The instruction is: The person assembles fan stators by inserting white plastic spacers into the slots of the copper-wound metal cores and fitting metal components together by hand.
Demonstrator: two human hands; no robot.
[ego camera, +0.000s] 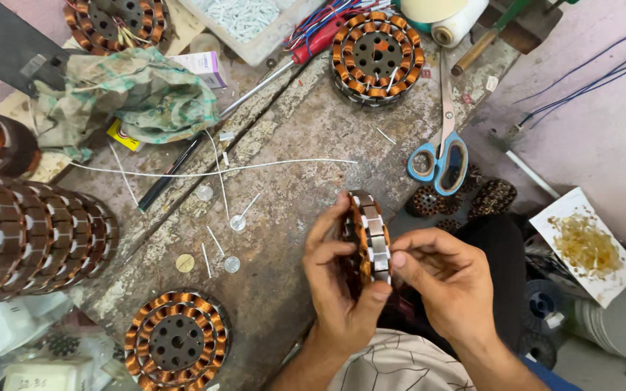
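I hold a round motor stator (371, 232) with copper windings on edge between both hands, above the near edge of a worn workbench (306, 145). My left hand (338, 279) cups its left face from below. My right hand (443, 279) pinches its rim with thumb and forefinger at the lower right. Part of the stator is hidden behind my fingers.
Other wound stators lie on the bench at the far middle (377, 56), near left (177, 340) and far left (114, 22). Blue-handled scissors (437, 156), a red screwdriver (295, 61), a crumpled cloth (135, 98), a white sleeve strand (211, 171) and a stacked row of stators (30, 235) surround them.
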